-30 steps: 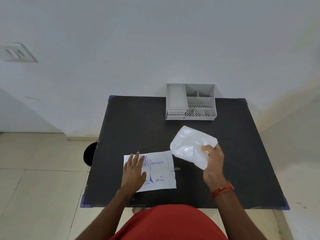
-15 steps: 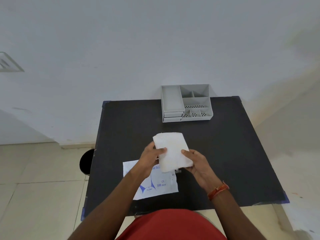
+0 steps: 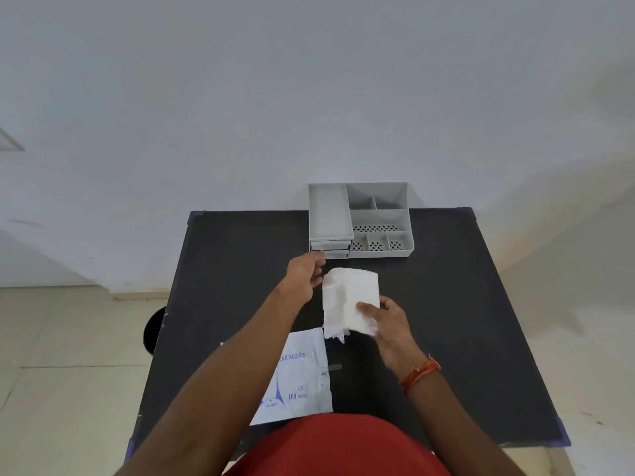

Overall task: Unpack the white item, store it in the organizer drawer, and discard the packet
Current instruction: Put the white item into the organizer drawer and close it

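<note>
Now right hand [image 3: 388, 324] pinching white item [image 3: 347, 297]; left hand [image 3: 304, 273] spread; organizer [image 3: 400, 197] compartments bare.

Left hand [image 3: 304, 274] outstretched, fingers [image 3: 318, 266] loosely curled (nothing held); right hand [image 3: 390, 322] pinched closed.

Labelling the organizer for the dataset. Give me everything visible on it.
The organizer is a light grey, plastic-looking box standing upright at the table's far edge, near the wall. On top: a long open tray at left, and smaller open compartments at right, the nearer ones with perforated floors. All look empty. Two shallow drawers stack under the long tray, apparently shut. The left hand reaches just in front of the drawers; contact is unclear.
</note>
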